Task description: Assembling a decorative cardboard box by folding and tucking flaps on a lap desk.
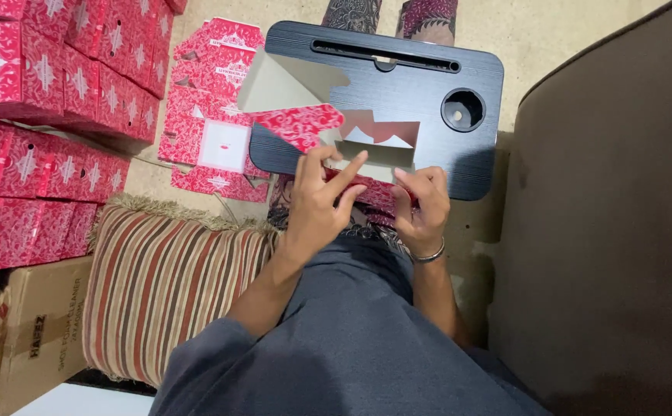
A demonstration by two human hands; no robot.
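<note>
2 hands: both on 1 red patterned carton (328,135), half-folded on the near edge of the black lap table (428,100).
Left hand (316,196): fingers pinch its near flap.
Right hand (422,206): closed on the same edge.
Done: folded boxes (35,100) stacked at left.
Left: flat blanks (216,108) on the floor.

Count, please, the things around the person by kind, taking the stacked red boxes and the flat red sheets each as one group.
Half-folded red box under both hands, left, right: 1
Black lap tray: 1
Stack of folded red boxes: 1
Pile of flat red sheets: 1
Striped cushion: 1
Brown carton: 1
Total: 6
</note>
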